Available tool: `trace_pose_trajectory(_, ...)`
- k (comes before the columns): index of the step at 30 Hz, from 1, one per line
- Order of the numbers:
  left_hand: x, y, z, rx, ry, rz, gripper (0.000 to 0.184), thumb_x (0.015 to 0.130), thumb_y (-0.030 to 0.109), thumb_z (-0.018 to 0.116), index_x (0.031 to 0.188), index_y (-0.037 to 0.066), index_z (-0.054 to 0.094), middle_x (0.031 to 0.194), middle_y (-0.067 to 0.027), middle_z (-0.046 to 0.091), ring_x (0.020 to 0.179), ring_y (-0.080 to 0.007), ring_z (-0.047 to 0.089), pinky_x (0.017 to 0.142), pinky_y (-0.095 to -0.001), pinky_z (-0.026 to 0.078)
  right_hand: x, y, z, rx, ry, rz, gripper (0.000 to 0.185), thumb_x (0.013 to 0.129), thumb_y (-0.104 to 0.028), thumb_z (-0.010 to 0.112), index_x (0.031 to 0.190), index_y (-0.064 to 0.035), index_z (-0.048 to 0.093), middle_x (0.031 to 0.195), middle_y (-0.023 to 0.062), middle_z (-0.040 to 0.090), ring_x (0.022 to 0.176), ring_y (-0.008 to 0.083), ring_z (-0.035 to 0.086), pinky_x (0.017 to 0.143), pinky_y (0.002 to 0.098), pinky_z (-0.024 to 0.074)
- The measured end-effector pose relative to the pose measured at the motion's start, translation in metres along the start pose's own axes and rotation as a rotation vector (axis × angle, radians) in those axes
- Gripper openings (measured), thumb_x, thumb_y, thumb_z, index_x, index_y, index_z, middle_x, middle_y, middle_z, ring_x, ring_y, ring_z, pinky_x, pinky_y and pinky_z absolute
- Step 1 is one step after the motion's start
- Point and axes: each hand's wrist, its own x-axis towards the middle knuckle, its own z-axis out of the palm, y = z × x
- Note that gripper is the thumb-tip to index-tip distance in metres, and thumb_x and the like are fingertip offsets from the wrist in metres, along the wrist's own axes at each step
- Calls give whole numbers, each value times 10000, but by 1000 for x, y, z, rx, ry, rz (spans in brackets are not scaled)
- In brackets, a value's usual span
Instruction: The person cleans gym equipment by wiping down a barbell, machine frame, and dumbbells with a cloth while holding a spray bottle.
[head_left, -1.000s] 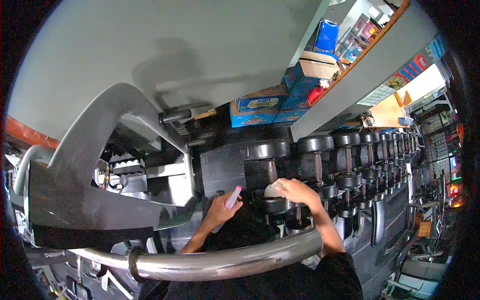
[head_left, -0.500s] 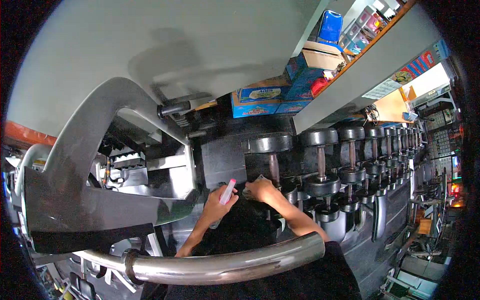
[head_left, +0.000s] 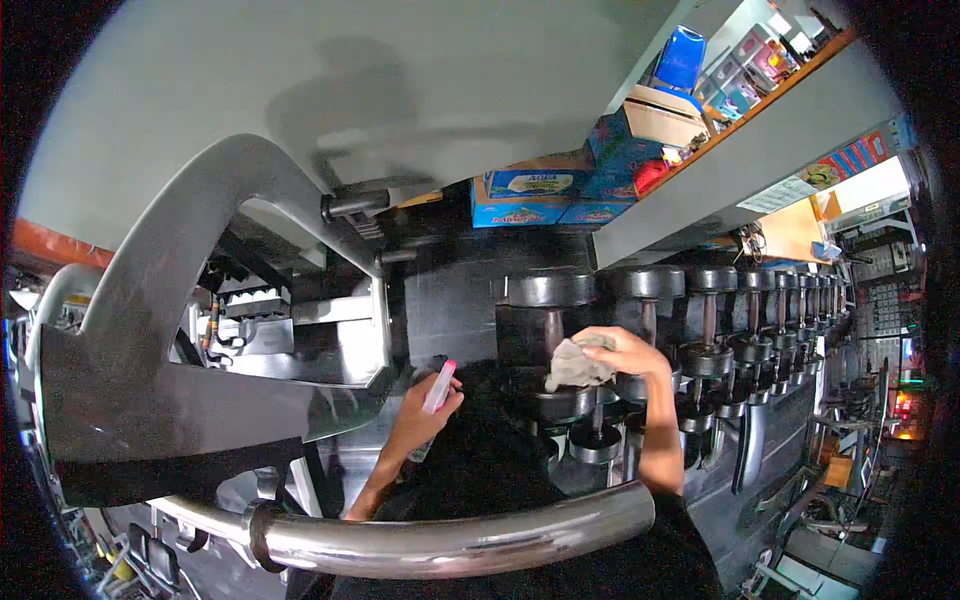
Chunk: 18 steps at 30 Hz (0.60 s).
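My left hand (head_left: 420, 415) is closed around a spray bottle (head_left: 438, 390) with a white head and a pink tip; part of its clear body shows below the fist. My right hand (head_left: 632, 355) grips a crumpled grey cloth (head_left: 578, 366). The cloth is over the near end of the closest black dumbbell (head_left: 550, 290), by its handle; whether it touches is hard to tell. Most of that dumbbell's near head shows under the cloth.
A row of black dumbbells (head_left: 712, 280) on a rack runs off to the right. A chrome bar (head_left: 450, 545) crosses low in front of me. On the left stands a large grey machine frame (head_left: 200, 400). Blue cartons (head_left: 520, 213) sit by the wall.
My right hand has moved right, from near my body to over the dumbbells, and the cloth now shows plainly. My left hand with the bottle has shifted slightly left.
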Motion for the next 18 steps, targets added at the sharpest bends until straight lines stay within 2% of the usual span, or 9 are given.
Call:
trace_pose_trajectory(2,3,0,4,-3,-11,-5,181,791,133,676,939,62,601,708,-15,579,661,-101,557,627,-258,455,-14,2,-10,25,25,34,355,856,-205,617,1163,-39,555,1088,63,613,1018,123,534,907,291,417)
trace_pose_trajectory(5,8,0,12,22,-14,73,179,791,133,676,937,62,602,705,-8,575,653,-90,549,612,-254,449,-12,46,-5,-66,292,30,384,826,-221,659,1146,-32,566,1058,75,629,966,138,569,880,295,440)
trace_pose_trajectory(6,9,4,14,21,-44,34,181,790,135,678,938,63,602,704,-6,574,648,-88,545,602,-252,446,-14,55,5,-259,449,87,330,806,-212,669,1100,-80,600,1019,97,653,938,195,620,850,319,467)
trace_pose_trajectory(8,12,7,19,23,-82,0,182,790,137,679,938,64,602,704,-5,572,644,-86,541,593,-250,443,-8,72,26,-477,451,279,313,778,-193,667,1074,-107,616,1014,126,649,957,240,623,859,336,466)
trace_pose_trajectory(11,17,8,26,-12,-139,-26,187,791,142,683,942,64,606,706,0,570,638,-82,536,589,-248,442,1,71,38,-416,266,255,212,774,-145,610,985,-127,628,1007,104,648,976,293,601,842,379,470)
trace_pose_trajectory(12,18,10,28,-11,-162,-68,186,792,143,683,942,62,606,703,3,566,639,-80,531,593,-245,440,-1,64,35,-409,280,258,212,774,-145,610,985,-127,628,1007,104,648,976,293,601,842,379,470)
trace_pose_trajectory(14,19,13,31,0,-190,-108,186,793,143,682,942,61,607,700,5,562,639,-78,526,597,-242,438,-2,48,36,-659,178,210,245,752,-91,571,982,-148,631,993,87,653,974,290,601,831,389,474)
trace_pose_trajectory(15,20,14,32,3,-192,-39,184,794,141,680,941,58,606,701,7,559,639,-75,521,597,-240,434,-4,37,44,-784,248,214,302,715,-51,552,971,-184,642,963,91,659,943,297,612,815,409,482)
trace_pose_trajectory(18,20,20,30,21,-166,24,182,794,135,678,940,54,604,704,7,556,643,-73,515,597,-237,428,-7,-16,60,-792,177,290,283,704,-67,569,933,-205,664,922,107,666,897,307,631,810,418,492)
